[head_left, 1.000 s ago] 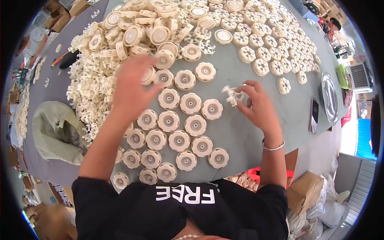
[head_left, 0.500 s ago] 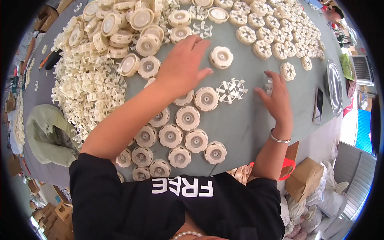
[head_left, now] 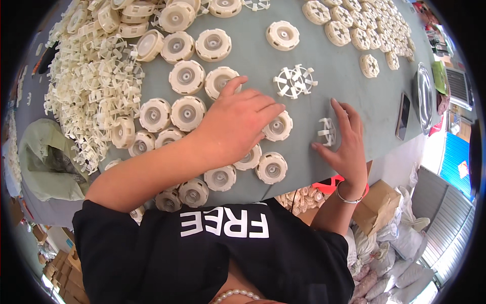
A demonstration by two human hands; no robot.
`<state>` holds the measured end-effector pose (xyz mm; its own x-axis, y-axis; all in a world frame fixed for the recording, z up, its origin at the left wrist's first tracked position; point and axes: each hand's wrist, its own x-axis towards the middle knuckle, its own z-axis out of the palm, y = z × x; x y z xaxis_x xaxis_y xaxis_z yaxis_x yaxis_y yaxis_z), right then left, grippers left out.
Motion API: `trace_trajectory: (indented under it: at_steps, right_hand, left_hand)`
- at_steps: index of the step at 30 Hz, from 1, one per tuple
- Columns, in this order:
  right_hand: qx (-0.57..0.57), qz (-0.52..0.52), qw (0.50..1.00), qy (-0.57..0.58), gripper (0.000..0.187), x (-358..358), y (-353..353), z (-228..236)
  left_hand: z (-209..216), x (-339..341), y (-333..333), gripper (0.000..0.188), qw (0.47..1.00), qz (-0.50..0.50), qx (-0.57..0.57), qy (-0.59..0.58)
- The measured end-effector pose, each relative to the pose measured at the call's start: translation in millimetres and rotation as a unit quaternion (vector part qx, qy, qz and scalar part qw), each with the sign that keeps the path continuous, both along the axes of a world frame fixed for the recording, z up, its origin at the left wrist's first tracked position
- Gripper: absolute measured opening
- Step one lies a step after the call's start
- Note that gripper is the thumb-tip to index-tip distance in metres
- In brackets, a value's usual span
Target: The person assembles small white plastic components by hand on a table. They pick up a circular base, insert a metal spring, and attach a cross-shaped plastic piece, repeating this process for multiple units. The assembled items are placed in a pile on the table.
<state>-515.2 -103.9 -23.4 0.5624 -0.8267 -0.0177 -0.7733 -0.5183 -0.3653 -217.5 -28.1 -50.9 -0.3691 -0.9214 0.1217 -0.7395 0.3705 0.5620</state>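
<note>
Shifting toward six o'clock, your left hand (head_left: pixel 237 125) is concealing any grip; at three o'clock, your right hand (head_left: pixel 349 147) is framing, hold uncertain, a probably light clip (head_left: pixel 330 133), best pinched by its ring.

Black T-shirt (head_left: pixel 162 258) with short, loose sleeves (head_left: pixel 104 230) and bold white capital letters (head_left: pixel 236 222) across the front. A necklace (head_left: pixel 237 292) of round, pearly white beads is partly visible. A slim, shiny silver bangle (head_left: pixel 349 200) circles the right wrist (head_left: pixel 353 186).
</note>
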Motion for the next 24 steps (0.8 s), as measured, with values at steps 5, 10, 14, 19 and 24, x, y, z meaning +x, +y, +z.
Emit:
trace_trajectory:
  at_steps: [5,10,14,19,24]
  right_hand:
    - [0.124,0.007,0.990,-0.064,0.090,-20,6,4]
    - [0.148,-0.030,0.981,-0.122,0.078,-19,12,2]
    - [0.129,-0.042,0.983,-0.124,0.070,-22,13,-1]
    - [0.106,-0.032,0.971,-0.212,0.063,4,23,7]
    - [0.092,0.080,0.974,-0.191,0.054,58,25,7]
  left_hand:
    - [5,-3,-2,0.059,0.999,0.004,0.018,0.048]
    - [4,-8,-3,0.057,0.995,0.018,0.062,0.071]
    - [1,-9,-6,0.061,0.993,0.020,0.089,0.080]
    - [3,0,-2,0.070,0.988,0.034,0.083,0.126]
    - [7,8,-9,0.060,0.979,0.025,0.133,0.150]
